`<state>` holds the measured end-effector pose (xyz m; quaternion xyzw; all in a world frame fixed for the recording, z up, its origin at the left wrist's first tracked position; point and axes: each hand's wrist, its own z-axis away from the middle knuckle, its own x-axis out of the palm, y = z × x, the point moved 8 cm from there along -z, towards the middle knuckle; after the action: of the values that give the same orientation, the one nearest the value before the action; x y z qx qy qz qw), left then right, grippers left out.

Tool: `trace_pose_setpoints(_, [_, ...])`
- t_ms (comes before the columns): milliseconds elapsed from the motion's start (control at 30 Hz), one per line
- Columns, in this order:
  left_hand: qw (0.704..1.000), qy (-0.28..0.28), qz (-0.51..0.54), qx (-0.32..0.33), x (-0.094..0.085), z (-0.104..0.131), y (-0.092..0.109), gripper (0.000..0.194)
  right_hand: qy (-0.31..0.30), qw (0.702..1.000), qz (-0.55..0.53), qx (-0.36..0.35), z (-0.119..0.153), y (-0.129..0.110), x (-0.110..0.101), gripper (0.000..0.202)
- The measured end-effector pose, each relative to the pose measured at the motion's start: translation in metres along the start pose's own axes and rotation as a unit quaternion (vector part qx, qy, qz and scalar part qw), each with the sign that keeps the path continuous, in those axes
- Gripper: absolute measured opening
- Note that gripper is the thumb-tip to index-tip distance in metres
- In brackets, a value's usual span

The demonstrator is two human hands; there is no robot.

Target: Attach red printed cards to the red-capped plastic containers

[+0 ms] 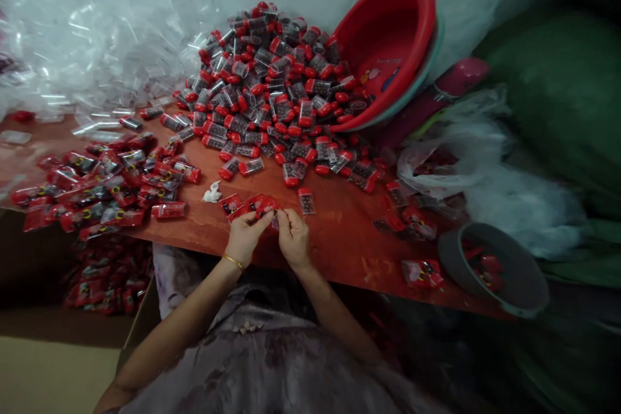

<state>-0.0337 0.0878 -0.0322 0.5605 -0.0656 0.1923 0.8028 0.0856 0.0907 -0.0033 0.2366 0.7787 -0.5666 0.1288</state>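
Observation:
My left hand [244, 239] and my right hand [294, 237] meet at the table's front edge. Both have thumb and fingers pinched on a red printed plastic wrapper [263, 204], and their fingertips nearly touch. Fingers hide part of it, so I cannot tell whether anything is inside. More flat red wrappers [233, 206] lie just beyond my left fingers. Close to my right fingertips, a clear container with a red cap [306, 201] lies on the table. A crumpled white scrap [212, 193] rests a little farther left.
A big heap of red-capped clear containers [272, 90] fills the back, against a tilted red basin [422, 6]. Wrapped containers [111, 187] pile up left, above a cardboard box [138, 317] of red packets. Clear plastic [97, 32] stands behind; a grey bowl [526, 284] sits right.

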Motion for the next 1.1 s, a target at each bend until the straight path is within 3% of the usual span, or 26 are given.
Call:
trace_pose_setpoints(133, [0.996, 0.022, 0.058, -0.059, -0.002, -0.002, -0.002, 0.036, -0.033, 0.999, 0.02, -0.03, -0.006, -0.002, -0.004, 0.033])
trace_pose_setpoints(200, [0.994, 0.05, 0.06, -0.072, -0.008, -0.006, 0.001, 0.037, -0.014, 0.995, 0.096, -0.027, -0.013, 0.004, -0.017, 0.035])
trace_pose_setpoints(300, [0.99, 0.054, 0.072, -0.11, -0.011, -0.011, 0.0, 0.039, 0.039, 0.955, 0.288, 0.053, -0.025, 0.031, -0.045, 0.046])
trace_pose_setpoints(400, [0.986, 0.009, 0.099, -0.13, -0.003, -0.013, -0.001, 0.036, 0.023, 0.93, 0.352, 0.103, -0.029, 0.057, -0.055, 0.041])
trace_pose_setpoints(500, [0.984, -0.014, 0.111, -0.138, 0.001, -0.011, -0.005, 0.034, 0.009, 0.957, 0.274, 0.09, -0.023, 0.063, -0.055, 0.025])
trace_pose_setpoints(600, [0.985, -0.006, 0.109, -0.131, -0.003, -0.01, -0.007, 0.034, -0.016, 0.99, 0.07, 0.124, -0.007, 0.063, -0.053, 0.028])
trace_pose_setpoints(700, [0.987, 0.002, 0.1, -0.122, -0.007, -0.007, -0.007, 0.036, -0.076, 0.972, -0.135, 0.174, 0.011, 0.056, -0.043, 0.034])
trace_pose_setpoints(767, [0.988, -0.003, 0.097, -0.124, -0.006, -0.004, -0.005, 0.037, -0.093, 0.962, -0.185, 0.179, 0.02, 0.049, -0.042, 0.035])
trace_pose_setpoints(867, [0.983, -0.026, 0.095, -0.157, -0.001, 0.002, -0.004, 0.037, -0.074, 0.976, -0.163, 0.121, 0.025, 0.035, -0.053, 0.035])
trace_pose_setpoints(967, [0.977, -0.049, 0.087, -0.191, 0.002, 0.008, -0.005, 0.038, -0.065, 0.995, -0.075, -0.022, 0.026, 0.008, -0.066, 0.033])
trace_pose_setpoints(1100, [0.977, -0.059, 0.072, -0.19, 0.0, 0.009, -0.005, 0.04, -0.103, 0.973, 0.011, -0.204, 0.033, -0.026, -0.069, 0.035])
